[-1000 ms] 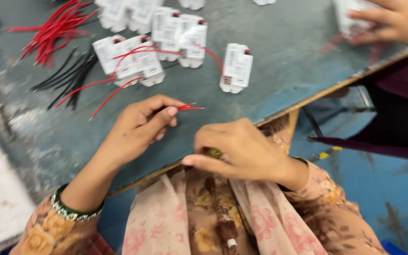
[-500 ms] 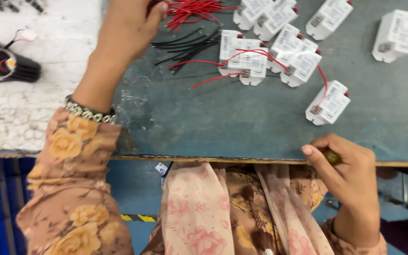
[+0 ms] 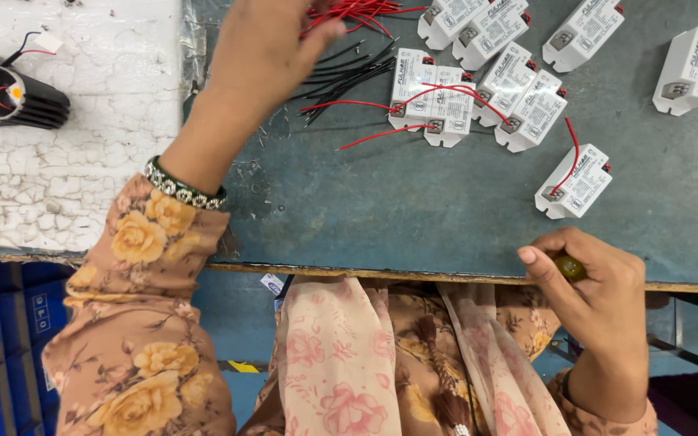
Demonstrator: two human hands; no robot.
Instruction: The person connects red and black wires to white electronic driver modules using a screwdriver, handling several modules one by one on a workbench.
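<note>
Hands apart: your left hand (image 3: 272, 48) reaches up the bench, fingertips pinching into a bundle of red wires (image 3: 349, 11) at the top edge. Just right of it lie loose black wires (image 3: 349, 77), then a cluster of white boxy plastic driver units (image 3: 486, 77), some trailing red leads. Your right hand (image 3: 595, 287) rests at the near edge, clenched around a small olive-green handle (image 3: 571, 268). Left of your left wrist lies a black ribbed lamp housing (image 3: 10, 97) on cracked white paint; elsewhere the worktable (image 3: 414, 218) is worn blue-grey.
</note>
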